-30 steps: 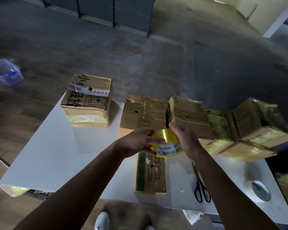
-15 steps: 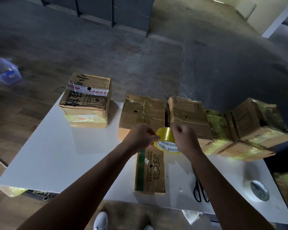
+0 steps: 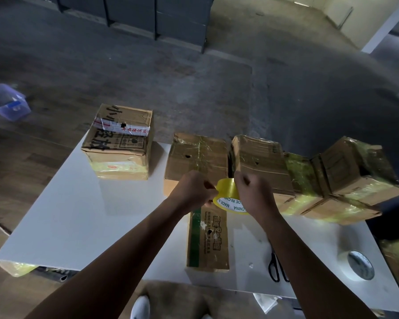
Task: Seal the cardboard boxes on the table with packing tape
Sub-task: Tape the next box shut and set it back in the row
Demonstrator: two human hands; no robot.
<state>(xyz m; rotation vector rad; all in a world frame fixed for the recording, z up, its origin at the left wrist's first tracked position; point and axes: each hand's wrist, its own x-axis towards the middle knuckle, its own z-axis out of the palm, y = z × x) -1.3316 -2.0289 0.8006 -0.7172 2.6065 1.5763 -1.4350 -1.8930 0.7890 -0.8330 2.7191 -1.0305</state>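
Note:
Over the middle of the white table (image 3: pixel 62 226) I hold a yellow roll of packing tape (image 3: pixel 228 196). My right hand (image 3: pixel 255 194) grips the roll from the right. My left hand (image 3: pixel 192 191) pinches at its left edge with curled fingers. Under the roll lies a long flat cardboard box (image 3: pixel 207 240) with a green stripe, reaching to the table's near edge. Behind my hands stand two taped boxes, one (image 3: pixel 197 155) on the left and one (image 3: pixel 260 157) on the right.
A larger box (image 3: pixel 120 146) with black lettering stands at the back left. Several boxes wrapped in yellow tape (image 3: pixel 346 180) pile at the right. Black scissors (image 3: pixel 277 268) and a white tape roll (image 3: pixel 358 264) lie near the front right. A blue plastic bin (image 3: pixel 6 101) sits on the floor.
Both hands lifted the roll slightly away from me. My left hand went from cupping the roll with spread fingers to pinching at its edge with curled fingers.

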